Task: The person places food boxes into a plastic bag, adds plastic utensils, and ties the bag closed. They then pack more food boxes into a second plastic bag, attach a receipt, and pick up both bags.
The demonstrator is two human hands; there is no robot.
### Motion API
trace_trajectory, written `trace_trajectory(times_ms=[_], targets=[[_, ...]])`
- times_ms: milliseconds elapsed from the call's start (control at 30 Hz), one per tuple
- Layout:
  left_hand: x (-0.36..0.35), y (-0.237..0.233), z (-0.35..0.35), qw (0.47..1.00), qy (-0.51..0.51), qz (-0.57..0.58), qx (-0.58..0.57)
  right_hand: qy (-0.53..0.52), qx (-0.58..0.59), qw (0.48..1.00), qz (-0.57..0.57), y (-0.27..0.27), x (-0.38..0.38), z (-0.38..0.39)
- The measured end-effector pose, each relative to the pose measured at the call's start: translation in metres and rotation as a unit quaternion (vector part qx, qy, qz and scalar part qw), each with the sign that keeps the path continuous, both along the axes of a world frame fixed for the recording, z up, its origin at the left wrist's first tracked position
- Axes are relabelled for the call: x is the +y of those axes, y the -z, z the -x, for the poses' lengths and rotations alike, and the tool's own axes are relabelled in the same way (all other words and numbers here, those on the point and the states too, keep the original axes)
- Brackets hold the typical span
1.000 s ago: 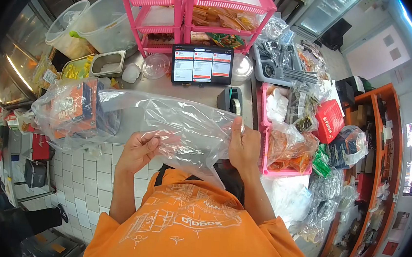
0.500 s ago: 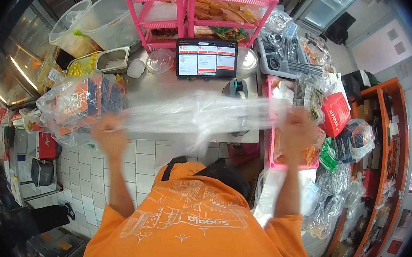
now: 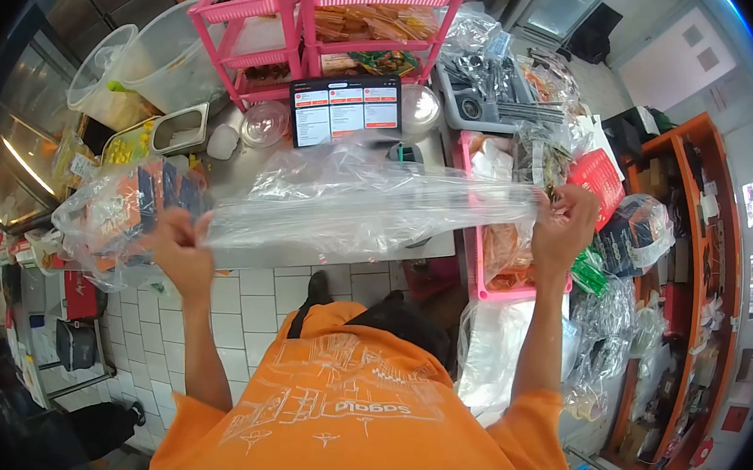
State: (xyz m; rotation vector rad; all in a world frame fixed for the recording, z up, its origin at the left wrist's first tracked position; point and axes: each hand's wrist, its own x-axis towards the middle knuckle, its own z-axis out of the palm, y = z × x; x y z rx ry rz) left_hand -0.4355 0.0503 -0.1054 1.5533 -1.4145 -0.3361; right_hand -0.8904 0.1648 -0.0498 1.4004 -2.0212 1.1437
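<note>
A clear plastic bag is stretched sideways in front of me, above the metal counter. Its left end is pinched in my left hand, whose fingers are closed. My right hand grips the opposite end, fingers curled tight. Most of the bag billows away from me towards the tablet and covers part of the counter. Behind my left hand sits a wrapped bundle of dark and orange boxes. Near my right hand is a pink basket holding packets.
Pink tiered racks stand at the back, with clear tubs to their left. A grey tray of utensils lies right of the tablet. An orange shelf lines the right side. Steel pans sit at the left.
The bag was a blurred, fast-moving strip; now it is sharper and opened wider away from me. Both hands still hold its ends. The view has shifted slightly, moving the surroundings left.
</note>
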Motion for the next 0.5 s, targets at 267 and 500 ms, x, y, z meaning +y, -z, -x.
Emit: trace_trajectory(times_ms=[267,500], targets=[[0.024,-0.035,0.146,0.934,0.278,0.188,-0.122,-0.167,-0.232,0.957,-0.051,0.008,-0.005,-0.117],[-0.015,-0.046,0.090,0.978,0.127,0.149,-0.073,-0.021,-0.091,0.994,0.053,-0.005,-0.005,0.002]])
